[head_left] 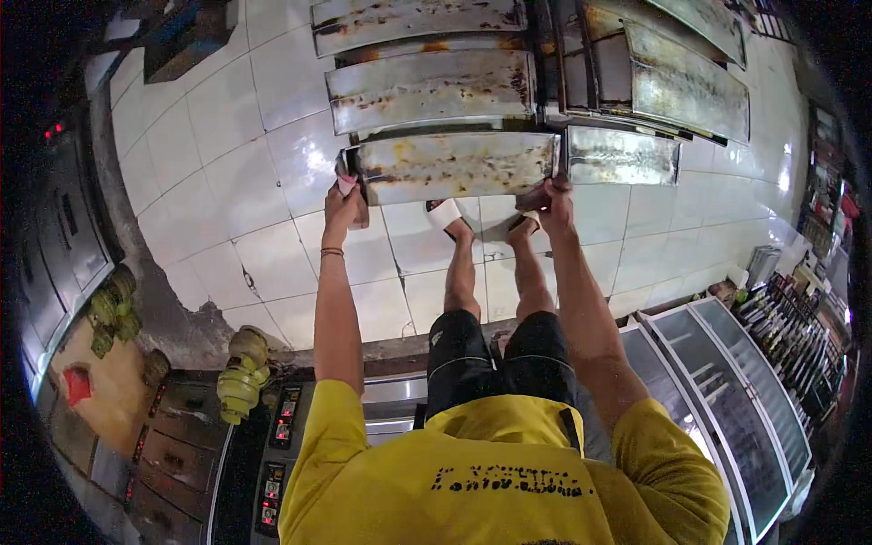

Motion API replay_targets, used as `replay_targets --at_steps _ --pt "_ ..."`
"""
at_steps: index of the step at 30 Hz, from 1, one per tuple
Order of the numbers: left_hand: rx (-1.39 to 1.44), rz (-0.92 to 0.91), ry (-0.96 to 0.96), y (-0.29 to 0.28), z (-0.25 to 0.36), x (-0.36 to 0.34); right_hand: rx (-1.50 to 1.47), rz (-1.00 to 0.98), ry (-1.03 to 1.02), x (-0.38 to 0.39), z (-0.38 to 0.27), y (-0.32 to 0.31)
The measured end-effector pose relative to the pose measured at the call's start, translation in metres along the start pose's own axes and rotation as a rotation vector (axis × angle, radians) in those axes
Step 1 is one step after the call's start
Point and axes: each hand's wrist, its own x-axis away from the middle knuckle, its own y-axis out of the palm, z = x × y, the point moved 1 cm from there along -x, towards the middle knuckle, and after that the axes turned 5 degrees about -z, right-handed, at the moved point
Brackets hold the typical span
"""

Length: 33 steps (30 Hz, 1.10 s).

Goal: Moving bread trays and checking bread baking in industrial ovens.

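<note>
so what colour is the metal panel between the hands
The metal panel is silvery with brown stains; head view.

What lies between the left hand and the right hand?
In the head view, a long, stained metal piece spans between the left hand and the right hand. The feet also show between them, lower in the picture.

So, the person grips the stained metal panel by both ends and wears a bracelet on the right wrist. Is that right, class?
Not quite: the head view shows the bracelet on the left wrist, not the right. The left hand and right hand grip the stained metal panel by both ends.
</note>
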Motion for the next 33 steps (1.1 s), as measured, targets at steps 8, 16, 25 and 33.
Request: replay_targets --at_steps 8,16,25,33 --pt "0.058 -0.069 0.031 -0.015 -0.012 -0.009 -0.233 -0.092 -0.026 0.031 -0.025 -0.008" --pt "0.179 -0.049 0.073 0.005 -0.018 -0.005 -0.441 -0.223 -0.126 0.031 -0.157 -0.173" --pt "0.431 -0.181 -0.083 0.009 -0.006 0.010 -0.182 -0.028 -0.037 0.022 -0.176 -0.262" --pt "0.384 -0.114 -0.003 -0.013 -0.010 0.014 -0.233 0.051 0.139 0.057 -0.101 -0.057"
